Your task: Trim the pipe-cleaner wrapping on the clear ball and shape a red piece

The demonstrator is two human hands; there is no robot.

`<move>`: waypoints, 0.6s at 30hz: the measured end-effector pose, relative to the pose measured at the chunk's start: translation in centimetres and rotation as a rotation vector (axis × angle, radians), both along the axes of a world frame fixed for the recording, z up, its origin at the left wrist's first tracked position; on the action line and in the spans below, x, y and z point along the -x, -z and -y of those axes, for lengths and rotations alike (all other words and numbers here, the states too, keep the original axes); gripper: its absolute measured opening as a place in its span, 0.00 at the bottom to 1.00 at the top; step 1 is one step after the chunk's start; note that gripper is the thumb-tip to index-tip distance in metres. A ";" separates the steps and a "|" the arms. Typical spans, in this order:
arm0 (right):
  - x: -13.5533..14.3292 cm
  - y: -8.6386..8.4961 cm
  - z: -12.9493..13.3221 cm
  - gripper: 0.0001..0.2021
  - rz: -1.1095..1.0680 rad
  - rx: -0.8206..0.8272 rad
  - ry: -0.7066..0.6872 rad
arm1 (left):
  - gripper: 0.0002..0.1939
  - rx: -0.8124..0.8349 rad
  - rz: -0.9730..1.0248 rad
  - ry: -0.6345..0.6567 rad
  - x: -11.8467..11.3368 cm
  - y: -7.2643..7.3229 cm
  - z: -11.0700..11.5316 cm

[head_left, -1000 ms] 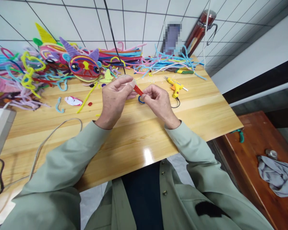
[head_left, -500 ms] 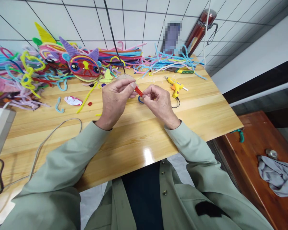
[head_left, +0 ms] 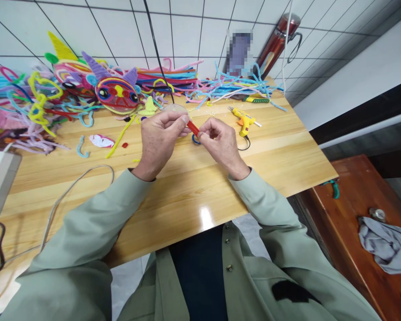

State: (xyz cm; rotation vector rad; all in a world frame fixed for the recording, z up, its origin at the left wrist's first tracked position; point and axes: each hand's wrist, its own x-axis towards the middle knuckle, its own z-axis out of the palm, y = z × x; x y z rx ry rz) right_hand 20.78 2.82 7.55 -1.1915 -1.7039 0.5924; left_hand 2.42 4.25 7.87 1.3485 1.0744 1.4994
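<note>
Left hand [head_left: 158, 138] and right hand [head_left: 218, 142] pinch red pipe cleaner [head_left: 193, 128] – bare table [head_left: 194, 187] below (right edge near).

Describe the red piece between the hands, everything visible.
The red pipe cleaner is a short, fuzzy-looking red length, slanting down to the right above the wooden table. The left hand pinches its upper end, the right hand its lower end. Only the middle shows; a blue loop sits just below.
</note>
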 end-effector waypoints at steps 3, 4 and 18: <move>0.1 -0.1 0.1 0.08 -0.012 -0.001 0.000 | 0.08 0.032 -0.021 -0.002 0.0 -0.1 0.0; 0.1 -0.2 0.1 0.08 -0.014 0.005 0.001 | 0.08 0.039 -0.022 -0.004 0.0 -0.1 0.0; -0.1 -0.1 0.0 0.10 0.004 0.022 0.012 | 0.08 0.072 -0.054 -0.005 0.0 -0.3 0.1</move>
